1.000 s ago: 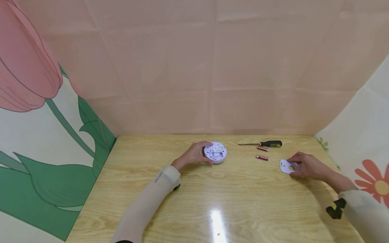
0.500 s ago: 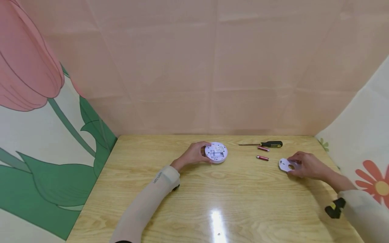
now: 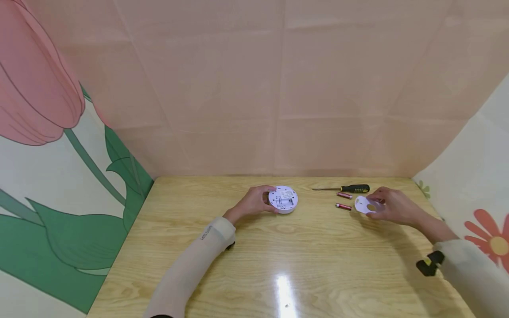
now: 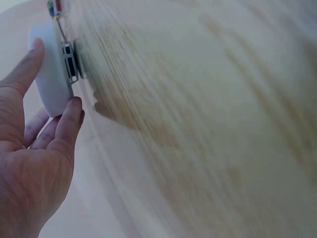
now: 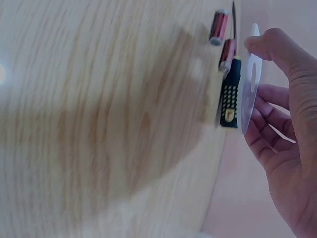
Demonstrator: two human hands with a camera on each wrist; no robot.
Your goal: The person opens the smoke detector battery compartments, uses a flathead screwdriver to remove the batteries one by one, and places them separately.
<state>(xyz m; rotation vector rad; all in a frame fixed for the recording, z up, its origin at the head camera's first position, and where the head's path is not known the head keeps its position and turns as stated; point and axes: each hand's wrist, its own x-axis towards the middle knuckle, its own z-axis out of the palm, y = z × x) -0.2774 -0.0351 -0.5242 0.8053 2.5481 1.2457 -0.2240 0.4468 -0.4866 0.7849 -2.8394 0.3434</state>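
Note:
My left hand (image 3: 254, 201) grips the left edge of a round white battery-powered device (image 3: 283, 199), thumb on one side and fingers on the other. The device's back faces up, showing an open battery compartment. In the left wrist view its white side wall (image 4: 49, 69) shows between thumb and fingers. On the right, my right hand (image 3: 393, 206) pinches a thin white mounting plate (image 3: 362, 204) with a round hole, held above the table. Just left of the plate lie two red batteries, one nearer the front (image 3: 343, 206) and one farther back (image 3: 344, 195).
A screwdriver (image 3: 355, 188) with a black and yellow handle lies behind the batteries, its shaft pointing left. The wood-grain table (image 3: 246, 265) ends at a pink cloth backdrop (image 3: 222, 110). Printed flower cloths stand along the left (image 3: 59, 234) and right (image 3: 477, 168) sides.
My right hand has carried the white plate left and slightly away from me, closer to the batteries, tilting it along the way. My left hand and the round device have stayed nearly still.

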